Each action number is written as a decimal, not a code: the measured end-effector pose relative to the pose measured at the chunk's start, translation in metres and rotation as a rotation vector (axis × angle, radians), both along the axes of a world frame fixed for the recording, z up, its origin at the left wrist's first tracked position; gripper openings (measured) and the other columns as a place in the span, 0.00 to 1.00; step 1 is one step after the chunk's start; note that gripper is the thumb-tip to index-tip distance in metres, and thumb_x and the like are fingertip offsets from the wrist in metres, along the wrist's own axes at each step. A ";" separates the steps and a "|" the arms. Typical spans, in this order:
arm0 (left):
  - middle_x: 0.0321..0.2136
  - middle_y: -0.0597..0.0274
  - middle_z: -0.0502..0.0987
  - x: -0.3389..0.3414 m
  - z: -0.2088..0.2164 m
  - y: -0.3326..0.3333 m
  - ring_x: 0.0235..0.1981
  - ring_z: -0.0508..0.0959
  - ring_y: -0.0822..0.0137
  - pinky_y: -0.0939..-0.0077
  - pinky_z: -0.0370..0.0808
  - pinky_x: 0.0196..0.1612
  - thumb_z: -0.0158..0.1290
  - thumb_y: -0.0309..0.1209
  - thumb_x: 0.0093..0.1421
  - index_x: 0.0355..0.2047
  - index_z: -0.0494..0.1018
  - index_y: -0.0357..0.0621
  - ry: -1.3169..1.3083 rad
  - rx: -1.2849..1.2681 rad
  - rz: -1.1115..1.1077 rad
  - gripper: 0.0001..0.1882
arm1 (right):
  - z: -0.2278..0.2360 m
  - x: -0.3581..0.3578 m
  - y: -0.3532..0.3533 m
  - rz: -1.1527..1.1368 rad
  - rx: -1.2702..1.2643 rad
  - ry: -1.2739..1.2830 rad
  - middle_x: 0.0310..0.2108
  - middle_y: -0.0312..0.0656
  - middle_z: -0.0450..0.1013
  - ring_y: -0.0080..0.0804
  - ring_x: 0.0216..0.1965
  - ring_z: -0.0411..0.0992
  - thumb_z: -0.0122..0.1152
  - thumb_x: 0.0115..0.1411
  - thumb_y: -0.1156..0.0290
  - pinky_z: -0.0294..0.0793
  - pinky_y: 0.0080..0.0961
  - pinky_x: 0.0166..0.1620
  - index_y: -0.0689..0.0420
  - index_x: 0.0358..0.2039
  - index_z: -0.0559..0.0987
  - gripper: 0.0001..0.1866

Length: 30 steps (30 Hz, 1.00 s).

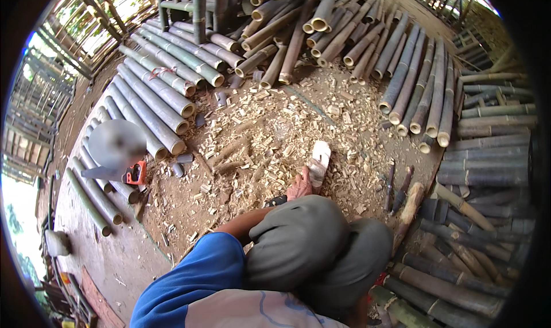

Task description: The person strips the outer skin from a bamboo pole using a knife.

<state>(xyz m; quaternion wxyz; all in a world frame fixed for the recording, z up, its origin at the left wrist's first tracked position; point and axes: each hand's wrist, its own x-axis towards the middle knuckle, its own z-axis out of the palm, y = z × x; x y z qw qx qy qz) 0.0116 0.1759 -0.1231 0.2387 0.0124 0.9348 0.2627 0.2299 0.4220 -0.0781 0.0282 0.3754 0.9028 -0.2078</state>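
My left hand [299,186], with a dark band at the wrist, reaches down in front of my left knee. Its fingers look stretched out toward a white, flat, sandal-like thing [321,153] among the shavings. The fingertips lie close to its near part; touch and grip are hard to make out there. My bent knees in grey trousers [295,236] hide the ground just behind the hand. The right hand does not show. Off to the left, a handsaw with an orange handle [136,173] lies by the bamboo poles, apart from my hand.
Pale bamboo shavings [270,130] cover the earth floor. Cut bamboo poles [158,101] lie in a row at the left, and more poles [413,75] fan out at the far side. Stacked bamboo [488,167] lines the right. A blurred patch covers part of the left row.
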 end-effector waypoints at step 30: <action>0.77 0.31 0.48 -0.187 0.067 -0.437 0.80 0.41 0.38 0.49 0.39 0.80 0.55 0.58 0.66 0.78 0.55 0.51 0.307 -0.480 0.441 0.46 | 0.024 0.006 -0.039 0.119 -0.062 -0.002 0.67 0.55 0.68 0.50 0.69 0.66 0.50 0.74 0.62 0.64 0.41 0.70 0.61 0.66 0.72 0.26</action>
